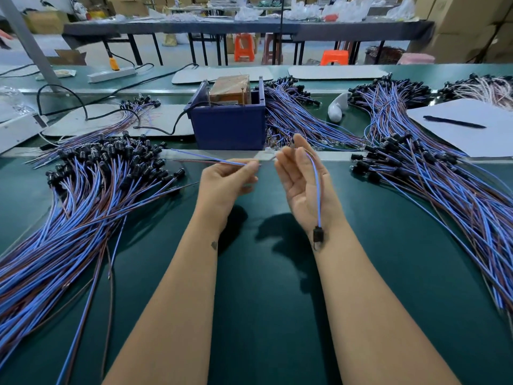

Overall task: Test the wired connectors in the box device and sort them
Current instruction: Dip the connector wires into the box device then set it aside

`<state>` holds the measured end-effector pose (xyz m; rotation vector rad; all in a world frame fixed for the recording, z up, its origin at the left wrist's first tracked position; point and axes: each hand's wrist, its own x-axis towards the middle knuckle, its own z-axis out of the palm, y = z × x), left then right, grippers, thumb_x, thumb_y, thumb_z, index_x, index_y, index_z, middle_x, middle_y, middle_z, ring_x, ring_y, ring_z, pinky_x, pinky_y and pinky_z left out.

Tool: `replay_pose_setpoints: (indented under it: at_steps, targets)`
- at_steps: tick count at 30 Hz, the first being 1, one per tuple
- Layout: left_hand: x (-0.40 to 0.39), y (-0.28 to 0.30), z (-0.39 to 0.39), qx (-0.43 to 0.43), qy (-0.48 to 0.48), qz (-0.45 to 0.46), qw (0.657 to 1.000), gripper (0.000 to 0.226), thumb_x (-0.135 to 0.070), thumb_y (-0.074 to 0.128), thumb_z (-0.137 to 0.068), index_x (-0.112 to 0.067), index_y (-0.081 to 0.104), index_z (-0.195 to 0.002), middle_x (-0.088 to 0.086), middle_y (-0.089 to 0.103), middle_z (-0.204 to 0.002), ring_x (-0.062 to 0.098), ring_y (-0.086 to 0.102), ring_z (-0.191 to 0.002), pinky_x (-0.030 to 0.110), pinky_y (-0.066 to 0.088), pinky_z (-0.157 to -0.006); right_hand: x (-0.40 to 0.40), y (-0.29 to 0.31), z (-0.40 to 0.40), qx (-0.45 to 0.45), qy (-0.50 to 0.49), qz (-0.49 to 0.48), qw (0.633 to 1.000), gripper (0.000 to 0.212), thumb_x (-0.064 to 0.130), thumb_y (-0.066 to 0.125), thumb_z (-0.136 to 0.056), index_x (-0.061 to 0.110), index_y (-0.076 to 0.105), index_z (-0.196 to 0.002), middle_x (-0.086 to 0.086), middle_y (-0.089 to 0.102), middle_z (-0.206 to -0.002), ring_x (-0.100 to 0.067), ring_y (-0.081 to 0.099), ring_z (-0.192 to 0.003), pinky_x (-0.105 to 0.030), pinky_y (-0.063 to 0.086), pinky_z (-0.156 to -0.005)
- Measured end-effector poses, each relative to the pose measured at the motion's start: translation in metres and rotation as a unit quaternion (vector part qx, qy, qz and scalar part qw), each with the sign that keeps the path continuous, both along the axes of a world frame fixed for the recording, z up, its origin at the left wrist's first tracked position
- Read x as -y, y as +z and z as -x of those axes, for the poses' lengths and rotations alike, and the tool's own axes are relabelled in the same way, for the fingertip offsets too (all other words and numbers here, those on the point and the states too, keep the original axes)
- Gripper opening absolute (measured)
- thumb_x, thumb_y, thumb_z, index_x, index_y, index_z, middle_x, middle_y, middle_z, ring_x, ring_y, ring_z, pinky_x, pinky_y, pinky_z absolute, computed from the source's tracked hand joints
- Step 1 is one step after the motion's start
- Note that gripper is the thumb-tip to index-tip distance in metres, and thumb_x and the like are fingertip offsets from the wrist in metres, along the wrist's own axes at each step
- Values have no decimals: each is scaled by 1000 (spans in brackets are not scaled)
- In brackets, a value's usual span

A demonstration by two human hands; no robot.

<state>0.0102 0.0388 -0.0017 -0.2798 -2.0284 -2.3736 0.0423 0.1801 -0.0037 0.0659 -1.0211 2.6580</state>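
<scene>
My left hand (227, 179) pinches a thin blue and brown wire pair (205, 158) whose free ends point left, just in front of the blue box device (230, 126). My right hand (299, 184) is raised palm toward me with its fingers nearly straight. A blue wire (317, 190) is caught between those fingers and hangs down, its black connector (318, 234) dangling at my wrist. Whether the two hands hold one wire or two is unclear. Large heaps of wired connectors lie on the left (91, 179) and on the right (433, 173).
The green mat (263, 273) covers the bench. More connector bundles (294, 112) lie behind the box. A white sheet with a black pen (455, 122) lies at the right. A black cable (83, 107) and a power strip (111, 73) are at the back left.
</scene>
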Motion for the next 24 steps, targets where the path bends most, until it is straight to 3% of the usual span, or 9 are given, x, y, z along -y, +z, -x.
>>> replay_pose_setpoints:
  at_steps: [2, 4, 6, 8, 10, 12, 14, 21, 24]
  targets:
    - [-7, -2, -6, -65, -45, 76, 994, 13, -5, 74, -84, -16, 74, -78, -3, 68, -62, 7, 59, -60, 17, 49, -63, -9, -1, 0, 51, -101, -82, 990, 18, 21, 48, -102, 19, 66, -101, 6, 58, -70, -7, 59, -64, -22, 53, -69]
    - [-14, -4, -12, -97, -114, 107, 983, 16, 1, 76, -80, -15, 76, -80, 0, 70, -67, 6, 59, -64, 16, 48, -66, -19, -3, -2, 76, -161, -146, 973, 26, 23, 42, -104, 16, 62, -89, 3, 53, -72, -9, 55, -64, -23, 49, -69]
    - [-24, -6, -18, -102, -188, 157, 964, 24, 5, 74, -80, -19, 76, -81, 2, 71, -70, 9, 60, -66, 18, 48, -68, -30, -2, -5, 105, -166, -173, 965, 31, 20, 37, -106, 14, 54, -81, 3, 54, -65, -11, 54, -56, -24, 50, -61]
    - [-32, -10, -20, -122, -227, 219, 941, 37, 10, 66, -83, -26, 75, -83, -2, 72, -74, 13, 63, -69, 22, 52, -73, -44, 0, -8, 165, -166, -247, 940, 32, 19, 36, -107, 15, 50, -78, 7, 43, -49, -7, 39, -40, -20, 37, -44]
    - [-35, -13, -18, -139, -205, 249, 936, 48, 14, 58, -85, -32, 72, -84, -7, 73, -78, 14, 67, -75, 22, 54, -77, -61, 2, -11, 230, -181, -408, 865, 28, 21, 39, -104, 18, 52, -79, 6, 41, -53, -9, 38, -44, -23, 31, -48]
    - [-34, -14, -16, -138, -156, 251, 945, 51, 13, 53, -85, -35, 71, -82, -9, 72, -79, 4, 64, -71, 14, 50, -70, -80, 3, -19, 279, -194, -582, 739, 18, 29, 44, -100, 19, 53, -87, 2, 50, -71, -20, 49, -68, -30, 34, -64]
    - [-32, -16, -14, -131, -120, 251, 951, 50, 10, 53, -86, -36, 71, -80, -11, 71, -79, -3, 59, -65, 10, 44, -65, -98, 4, -31, 307, -196, -681, 635, 15, 36, 45, -98, 23, 52, -97, 1, 56, -86, -26, 51, -85, -34, 35, -73]
    - [-34, -17, -17, -139, -116, 298, 937, 47, 7, 51, -81, -35, 71, -79, -15, 70, -78, -3, 58, -65, 5, 42, -64, -135, 12, -68, 381, -206, -773, 463, 17, 26, 50, -93, 19, 65, -95, -8, 65, -104, -31, 56, -94, -35, 42, -73]
    - [-35, -18, -18, -140, -118, 312, 932, 44, 7, 50, -81, -31, 72, -83, -14, 71, -80, 1, 63, -72, 7, 45, -69, -135, 20, -71, 434, -212, -796, 364, 23, 21, 56, -87, 14, 67, -106, -17, 59, -116, -37, 50, -110, -39, 42, -85]
